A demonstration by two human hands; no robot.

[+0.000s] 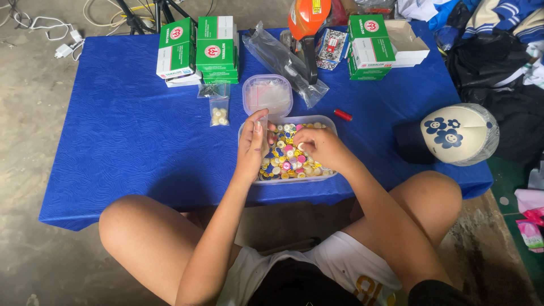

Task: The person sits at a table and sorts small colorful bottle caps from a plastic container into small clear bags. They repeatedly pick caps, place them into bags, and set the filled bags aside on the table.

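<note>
Fingers of the right hand (320, 146) pinched a small button in the clear plastic tub of coloured buttons (288, 151) near the blue table's (130, 136) front edge; the left hand (252, 144) clamped a small clear bag (264, 131).

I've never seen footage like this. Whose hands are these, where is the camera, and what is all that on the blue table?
There is no machine here: a person sits cross-legged with a camera on their head, looking down at their own two hands. The left hand holds a small clear bag upright at the edge of a clear tub full of colourful buttons. The right hand reaches into the tub, its fingers bent over the buttons. Also on the blue table: green and white boxes, an empty clear container, a little bag of pale buttons, a red lighter and a cream cap.
</note>
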